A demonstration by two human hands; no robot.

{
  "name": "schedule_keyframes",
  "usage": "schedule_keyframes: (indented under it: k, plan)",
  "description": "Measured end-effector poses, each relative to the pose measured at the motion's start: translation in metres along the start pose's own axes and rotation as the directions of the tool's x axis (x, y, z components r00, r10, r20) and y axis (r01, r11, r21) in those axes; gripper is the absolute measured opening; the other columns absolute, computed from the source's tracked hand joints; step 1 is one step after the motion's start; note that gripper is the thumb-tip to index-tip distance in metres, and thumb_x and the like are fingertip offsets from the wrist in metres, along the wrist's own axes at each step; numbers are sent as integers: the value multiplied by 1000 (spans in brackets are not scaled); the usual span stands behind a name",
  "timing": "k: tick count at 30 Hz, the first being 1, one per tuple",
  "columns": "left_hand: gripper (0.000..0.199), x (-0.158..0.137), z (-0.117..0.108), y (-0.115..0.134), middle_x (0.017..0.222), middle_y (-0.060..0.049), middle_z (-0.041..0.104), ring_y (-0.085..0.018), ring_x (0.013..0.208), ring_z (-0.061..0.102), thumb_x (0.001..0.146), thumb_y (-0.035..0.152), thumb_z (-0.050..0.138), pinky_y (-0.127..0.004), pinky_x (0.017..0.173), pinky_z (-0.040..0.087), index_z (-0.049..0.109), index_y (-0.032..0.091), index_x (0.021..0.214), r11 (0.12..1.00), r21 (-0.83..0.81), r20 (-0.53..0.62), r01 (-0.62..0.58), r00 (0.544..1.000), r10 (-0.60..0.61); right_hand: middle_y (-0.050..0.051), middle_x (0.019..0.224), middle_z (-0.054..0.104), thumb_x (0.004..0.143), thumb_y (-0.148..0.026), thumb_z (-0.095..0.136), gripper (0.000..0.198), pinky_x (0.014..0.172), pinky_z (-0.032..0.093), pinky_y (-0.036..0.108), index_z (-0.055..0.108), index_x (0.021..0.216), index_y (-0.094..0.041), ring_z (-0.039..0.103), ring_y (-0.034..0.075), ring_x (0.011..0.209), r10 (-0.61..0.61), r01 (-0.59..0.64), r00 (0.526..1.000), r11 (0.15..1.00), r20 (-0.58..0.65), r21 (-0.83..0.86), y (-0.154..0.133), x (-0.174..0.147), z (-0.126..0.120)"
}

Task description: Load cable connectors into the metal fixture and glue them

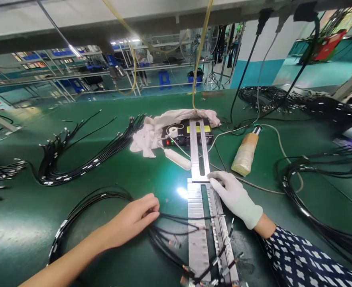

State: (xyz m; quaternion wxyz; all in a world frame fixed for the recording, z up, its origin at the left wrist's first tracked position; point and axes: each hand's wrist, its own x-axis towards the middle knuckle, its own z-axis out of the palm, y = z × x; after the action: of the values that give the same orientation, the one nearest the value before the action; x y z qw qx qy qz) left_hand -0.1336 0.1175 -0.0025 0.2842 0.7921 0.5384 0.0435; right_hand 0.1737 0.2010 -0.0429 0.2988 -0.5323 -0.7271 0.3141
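My bare left hand (141, 213) is closed around a few thin black cables (178, 217). Their metal-tipped ends lie across a long slotted metal fixture (197, 243), and the rest of the bundle curves away to the left. My right hand (234, 197), in a white glove, has its thumb and fingers closed on the near right corner of a slotted metal plate (195, 153). This plate overlaps the far end of the fixture and reaches back over a black control box (181, 141). More cable ends with metal connectors (216, 261) rest across the fixture's near part.
A white-handled tool (178, 159) lies left of the plate. Behind it a pale cloth (142, 139) drapes around the box. A wrapped handle-shaped object (245, 155) stands to the right. Black cable bundles lie left (83, 169) and right (298, 199). Cords hang from the overhead shelf (164, 20).
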Motion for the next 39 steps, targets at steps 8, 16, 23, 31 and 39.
schedule_keyframes:
  k: [8,16,23,31,39]
  plan:
    - [21,-4,-9,-13,88,-4,57,-22,85,51,89,37,47,-36,77,41,52,23,74,992,83,-43,97,995,-94,5,121,66,95,-45,47,35,95,50,39,60,122,-27,62,23,108,122,-128,991,985,54,118,1,-39,-18]
    - [12,33,25,43,101,-5,59,-21,92,52,94,30,47,-35,81,45,54,25,102,984,-105,35,-146,988,150,6,124,64,94,-38,52,32,102,47,45,62,121,-26,61,25,110,175,-163,984,963,-39,214,23,-54,-11]
    - [17,47,24,31,87,0,58,-13,81,56,97,22,47,-23,71,43,64,23,99,948,-216,-132,-233,969,208,2,121,64,94,-38,52,27,97,51,46,64,118,-31,61,24,108,162,-153,987,967,-25,204,22,-52,-10]
    - [32,63,20,16,88,-1,55,-11,78,56,98,15,40,-21,69,43,64,24,117,926,-81,-127,-370,925,358,1,117,65,95,-36,54,22,97,50,44,64,114,-32,60,22,109,103,-95,994,983,-43,159,22,-52,-10]
    - [32,71,17,14,94,-4,60,-12,85,57,95,7,41,-22,75,45,59,19,119,863,-25,-152,-504,855,495,-2,114,67,95,-31,54,19,95,49,41,63,112,-32,60,20,107,25,-21,998,997,-57,74,18,-53,-11]
